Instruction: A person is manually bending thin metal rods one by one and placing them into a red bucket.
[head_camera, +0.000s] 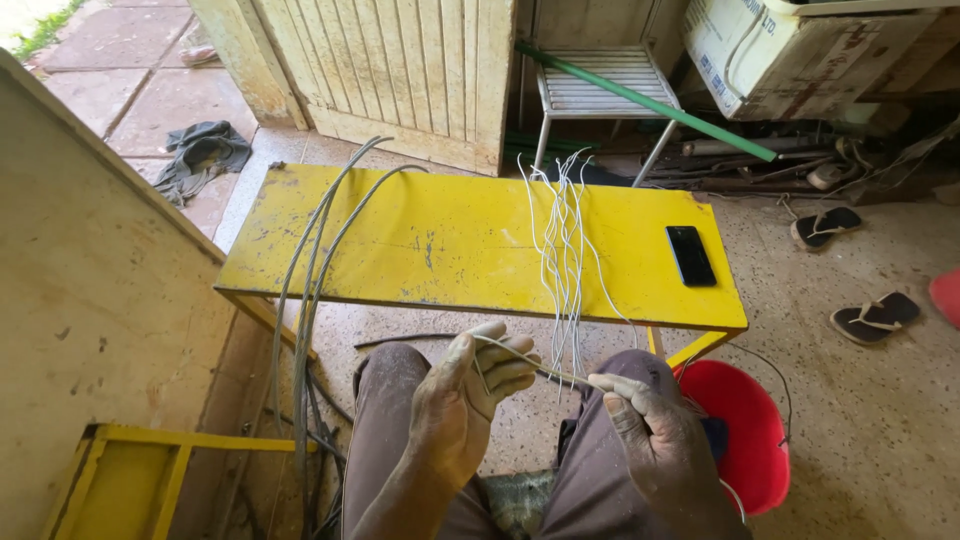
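My left hand (468, 400) is closed around a thin pale wire (520, 352), which loops over its fingers above my left knee. My right hand (650, 432) pinches the same wire's other end over my right knee. Just in front stands a yellow metal bench (440, 240). A bundle of cut white wires (562, 250) lies across the bench and hangs off its near edge toward my hands. A black phone (690, 255) rests at the bench's right end.
Long grey cables (305, 300) drape over the bench's left part down to the floor. A red bucket (745, 430) stands by my right leg. Black sandals (850, 270), a white chair (600, 85), a green pipe (650, 100) and a wooden door (400, 70) lie beyond.
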